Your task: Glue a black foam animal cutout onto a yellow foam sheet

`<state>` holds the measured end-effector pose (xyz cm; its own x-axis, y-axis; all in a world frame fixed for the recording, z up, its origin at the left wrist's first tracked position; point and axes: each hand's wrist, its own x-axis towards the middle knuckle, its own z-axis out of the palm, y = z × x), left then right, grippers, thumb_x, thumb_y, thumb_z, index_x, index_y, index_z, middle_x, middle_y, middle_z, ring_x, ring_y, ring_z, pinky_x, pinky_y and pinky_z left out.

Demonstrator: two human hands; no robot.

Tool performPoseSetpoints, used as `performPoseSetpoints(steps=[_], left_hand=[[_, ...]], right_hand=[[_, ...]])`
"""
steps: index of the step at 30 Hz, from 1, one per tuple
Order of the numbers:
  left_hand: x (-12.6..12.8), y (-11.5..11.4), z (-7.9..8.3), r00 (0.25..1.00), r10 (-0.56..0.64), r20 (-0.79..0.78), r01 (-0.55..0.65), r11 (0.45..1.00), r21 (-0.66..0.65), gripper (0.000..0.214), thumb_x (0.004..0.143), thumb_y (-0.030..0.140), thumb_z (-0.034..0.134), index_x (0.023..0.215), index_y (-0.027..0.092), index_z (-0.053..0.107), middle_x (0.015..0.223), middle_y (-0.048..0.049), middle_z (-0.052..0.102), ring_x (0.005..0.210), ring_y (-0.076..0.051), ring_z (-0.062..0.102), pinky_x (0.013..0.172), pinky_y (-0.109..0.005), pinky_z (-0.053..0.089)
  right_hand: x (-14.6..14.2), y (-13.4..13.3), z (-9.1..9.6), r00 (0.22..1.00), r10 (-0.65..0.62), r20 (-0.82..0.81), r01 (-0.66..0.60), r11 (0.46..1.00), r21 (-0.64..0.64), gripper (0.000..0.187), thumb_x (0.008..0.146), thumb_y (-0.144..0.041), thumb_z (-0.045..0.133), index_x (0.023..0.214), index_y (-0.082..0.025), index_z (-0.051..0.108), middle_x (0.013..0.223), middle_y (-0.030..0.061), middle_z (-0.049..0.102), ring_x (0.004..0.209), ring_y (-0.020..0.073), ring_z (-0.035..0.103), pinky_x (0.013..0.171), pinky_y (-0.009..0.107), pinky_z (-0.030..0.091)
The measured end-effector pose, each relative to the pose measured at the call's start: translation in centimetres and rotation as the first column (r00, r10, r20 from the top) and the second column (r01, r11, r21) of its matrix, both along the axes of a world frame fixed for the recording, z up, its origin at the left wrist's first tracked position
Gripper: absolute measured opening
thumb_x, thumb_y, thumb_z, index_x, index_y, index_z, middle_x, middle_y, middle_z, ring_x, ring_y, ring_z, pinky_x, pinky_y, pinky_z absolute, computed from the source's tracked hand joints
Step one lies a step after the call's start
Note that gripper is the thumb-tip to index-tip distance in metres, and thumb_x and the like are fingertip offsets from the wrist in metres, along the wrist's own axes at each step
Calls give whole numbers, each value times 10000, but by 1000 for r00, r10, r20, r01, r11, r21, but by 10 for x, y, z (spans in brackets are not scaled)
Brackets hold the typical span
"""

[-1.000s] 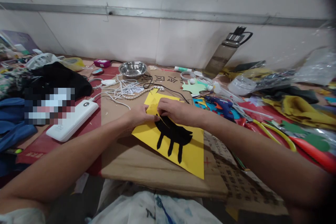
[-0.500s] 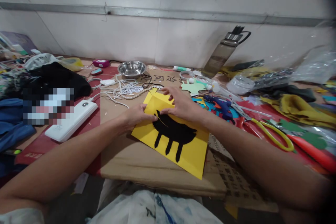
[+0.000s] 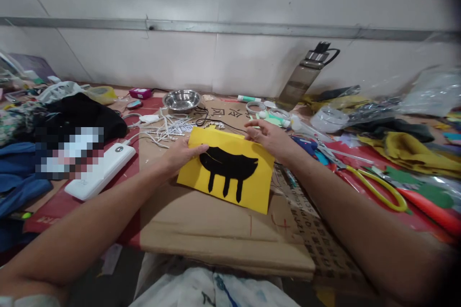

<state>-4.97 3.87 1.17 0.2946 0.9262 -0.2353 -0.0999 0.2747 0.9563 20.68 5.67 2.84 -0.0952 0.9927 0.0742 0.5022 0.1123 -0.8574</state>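
A folded yellow paper card [image 3: 194,183] with a black long-bodied cutout [image 3: 230,165] on its front tilts up over the cardboard. The cutout has a pointed end and three leg-like strips. My left hand [image 3: 180,154] grips the card's upper left edge, thumb on the front and fingers hidden behind. By the top right edge is my right hand [image 3: 268,138], its fingers apart and loosely bent; whether its thumb touches the card is hidden. Behind the card, part of a string of pearl-like beads [image 3: 212,124] shows.
A metal bowl [image 3: 182,100], a grey bottle [image 3: 302,79] and tape rolls [image 3: 255,107] stand at the back. To the right lie yellow-handled scissors [image 3: 378,189], a blue glue gun [image 3: 306,146] and cloth scraps. A white power bank [image 3: 101,170] lies left on the cardboard-covered table [image 3: 201,230].
The yellow card has been folded or tipped up, so its front appears shorter and its lower edge sits higher. My right hand has moved right, off the card's front to its top right edge.
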Motion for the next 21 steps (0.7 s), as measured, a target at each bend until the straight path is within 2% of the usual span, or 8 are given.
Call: performPoseSetpoints(steps=[3,5,7,10,12,16,21], left_hand=[[-3,6,0,997,40,60,-42,999,32,309,690,256,801,954,132,701,911,-94,760,758,-223,718,708,-335,590],[-3,8,-1,990,80,114,-88,994,60,321,691,257,800,965,124,701,925,-100,760,787,-232,723,734,-347,594],[-2,8,-3,980,111,168,-126,988,87,333,697,262,798,983,125,697,948,-100,760,809,-238,727,758,-359,595],[0,6,-5,972,118,205,-140,986,96,355,698,258,802,1010,129,693,970,-99,761,827,-239,730,781,-365,595],[2,4,-5,969,108,221,-127,989,74,375,686,244,810,1022,125,695,979,-102,761,846,-244,730,804,-370,594],[6,1,-1,969,96,228,-107,994,37,371,685,238,803,1021,121,699,1006,-108,758,873,-255,726,800,-371,599],[10,-1,-1,976,105,190,-120,990,68,361,681,213,790,1020,132,699,1002,-100,757,850,-260,724,750,-384,604]], right_hand=[[8,-4,-6,958,-35,-283,-4,991,-136,444,784,-603,646,993,-212,637,1021,84,720,912,252,679,770,363,533],[6,-9,-11,875,-27,-483,-102,966,-239,433,750,-584,691,978,-219,649,1051,87,727,923,262,694,776,377,555],[1,-14,-14,792,-46,-609,-170,941,-292,425,694,-512,769,987,-224,660,1042,87,740,915,266,706,784,390,570],[-10,-21,-19,742,-119,-660,-144,933,-329,479,594,-334,863,1018,-223,668,995,74,758,853,265,721,749,397,593],[-16,-24,-20,726,-166,-667,-99,935,-340,512,575,-263,867,1046,-217,672,963,65,764,791,261,725,696,400,602],[-21,-27,-20,705,-203,-680,-18,953,-303,475,591,-211,841,1041,-200,689,910,56,770,722,243,723,660,385,604],[-26,-27,-18,682,-273,-679,61,946,-319,394,563,-155,821,940,-175,707,841,57,771,682,239,721,622,364,606]])
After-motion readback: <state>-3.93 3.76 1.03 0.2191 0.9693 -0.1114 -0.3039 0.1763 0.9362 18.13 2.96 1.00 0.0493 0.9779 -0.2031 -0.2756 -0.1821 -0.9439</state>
